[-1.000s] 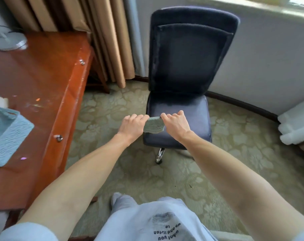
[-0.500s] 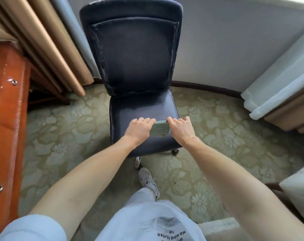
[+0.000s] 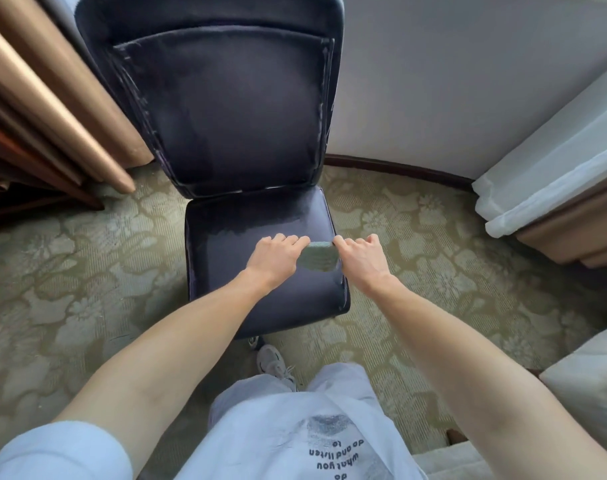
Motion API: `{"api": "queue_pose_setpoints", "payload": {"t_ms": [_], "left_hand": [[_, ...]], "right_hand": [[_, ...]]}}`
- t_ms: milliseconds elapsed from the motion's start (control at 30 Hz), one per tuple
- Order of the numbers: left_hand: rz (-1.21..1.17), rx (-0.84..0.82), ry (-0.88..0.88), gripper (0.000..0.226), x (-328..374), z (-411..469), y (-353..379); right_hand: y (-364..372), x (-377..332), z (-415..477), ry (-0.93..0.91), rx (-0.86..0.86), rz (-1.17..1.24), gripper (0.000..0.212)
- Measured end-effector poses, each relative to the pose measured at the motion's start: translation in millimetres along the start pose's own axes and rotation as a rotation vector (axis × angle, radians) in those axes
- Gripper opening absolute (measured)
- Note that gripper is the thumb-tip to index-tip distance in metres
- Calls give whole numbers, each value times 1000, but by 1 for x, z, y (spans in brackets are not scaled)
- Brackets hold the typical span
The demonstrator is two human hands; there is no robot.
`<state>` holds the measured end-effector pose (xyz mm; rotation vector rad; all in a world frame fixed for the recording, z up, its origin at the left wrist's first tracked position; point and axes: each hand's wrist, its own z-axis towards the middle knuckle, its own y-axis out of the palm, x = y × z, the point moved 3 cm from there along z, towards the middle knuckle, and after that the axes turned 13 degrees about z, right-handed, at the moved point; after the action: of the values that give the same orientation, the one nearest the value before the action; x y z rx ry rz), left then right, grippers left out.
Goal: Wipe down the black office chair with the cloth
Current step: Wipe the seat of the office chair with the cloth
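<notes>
Cloth [image 3: 318,255] between both hands over chair [image 3: 226,133]

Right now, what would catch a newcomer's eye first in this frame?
The black office chair fills the centre, facing the camera. Over its seat, the left hand and right hand hold a pale green cloth between them. Tan curtains hang at left.

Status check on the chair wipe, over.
Left hand and right hand grip the cloth between them. Cloth over chair seat, contact unclear. Nothing in the way.
</notes>
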<state>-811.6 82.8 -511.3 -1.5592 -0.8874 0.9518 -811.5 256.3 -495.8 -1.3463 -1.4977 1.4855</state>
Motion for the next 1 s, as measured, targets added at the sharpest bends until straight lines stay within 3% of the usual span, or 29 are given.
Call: {"api": "queue_pose_setpoints", "payload": {"t_ms": [333, 633, 1000], "left_hand": [[-25, -79, -161, 42, 30, 41, 7], [-110, -227, -447, 42, 129, 87, 9], [-229, -249, -727, 43, 192, 95, 9]], "right_hand": [[-3, 58, 43, -175, -129, -77, 27], [-5, 161, 76, -479, -289, -131, 30], [-10, 191, 88, -738, -372, -189, 35]]}}
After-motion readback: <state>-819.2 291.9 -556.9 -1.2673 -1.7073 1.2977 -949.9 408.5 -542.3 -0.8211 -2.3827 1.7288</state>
